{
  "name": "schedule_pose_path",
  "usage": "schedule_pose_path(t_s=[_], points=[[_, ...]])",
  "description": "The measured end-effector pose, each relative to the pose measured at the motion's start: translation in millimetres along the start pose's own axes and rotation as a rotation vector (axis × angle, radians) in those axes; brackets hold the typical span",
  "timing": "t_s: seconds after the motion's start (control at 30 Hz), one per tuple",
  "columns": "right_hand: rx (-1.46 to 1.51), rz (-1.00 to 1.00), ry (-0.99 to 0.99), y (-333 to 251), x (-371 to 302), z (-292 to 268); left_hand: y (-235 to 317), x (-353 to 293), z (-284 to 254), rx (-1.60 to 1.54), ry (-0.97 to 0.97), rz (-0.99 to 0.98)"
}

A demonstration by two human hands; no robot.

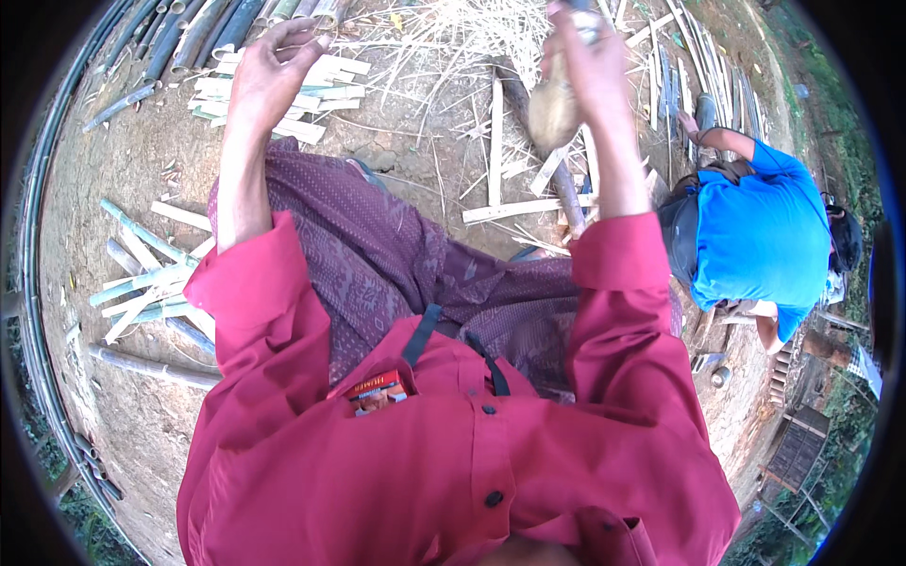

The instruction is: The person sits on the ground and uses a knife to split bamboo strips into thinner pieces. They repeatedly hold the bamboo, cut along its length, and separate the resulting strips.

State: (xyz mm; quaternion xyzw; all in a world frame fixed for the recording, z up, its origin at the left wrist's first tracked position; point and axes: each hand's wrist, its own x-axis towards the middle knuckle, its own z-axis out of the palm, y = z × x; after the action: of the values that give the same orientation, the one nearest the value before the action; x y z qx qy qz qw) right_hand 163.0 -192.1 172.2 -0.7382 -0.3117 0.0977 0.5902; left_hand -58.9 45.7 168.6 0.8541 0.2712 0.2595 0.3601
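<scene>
My right hand [604, 71] is raised at the top of the view, its fingers closed round a tool. A thick, rounded brown wooden part [553, 108] of the tool hangs beside the palm, slightly blurred, and a shiny metal bit shows near the fingers. Raised at the upper left, my left hand [274, 71] has loosely bent fingers, with the thumb apart and nothing visible in it. Behind and beside it lies a pile of pale split bamboo strips [326, 92]. Below the tool, a dark pole [566, 193] slants among pale slats [495, 141] on the ground.
To the right, a person in a blue shirt [760, 236] bends over, reaching toward long strips [713, 57]. Bamboo poles [203, 33] lie at the upper left. More cut bamboo pieces [151, 283] are heaped at the left. Thin shavings [462, 38] cover the ground ahead.
</scene>
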Motion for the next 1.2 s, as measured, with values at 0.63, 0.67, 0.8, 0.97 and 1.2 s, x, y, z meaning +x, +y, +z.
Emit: schedule_pose_path(t_s=[0.63, 0.67, 0.8, 0.97, 1.2], points=[[-0.189, 0.174, -0.071, 102, -51, 44, 1, -4, 17, 0.066, 0.169, 0.057], [-0.216, 0.226, -0.009, 41, -56, 53, -3, -10, 2, 0.021, 0.082, -0.175], [-0.198, 0.3, 0.099, 75, -61, 57, 14, -9, -24, -0.07, 0.107, -0.08], [-0.429, 0.679, -0.175, 260, -119, 91, 32, 18, 6, -0.035, 0.06, 0.097], [-0.332, 0.225, 0.062, 122, -75, 71, -21, 6, 5, -0.077, -0.041, 0.048]])
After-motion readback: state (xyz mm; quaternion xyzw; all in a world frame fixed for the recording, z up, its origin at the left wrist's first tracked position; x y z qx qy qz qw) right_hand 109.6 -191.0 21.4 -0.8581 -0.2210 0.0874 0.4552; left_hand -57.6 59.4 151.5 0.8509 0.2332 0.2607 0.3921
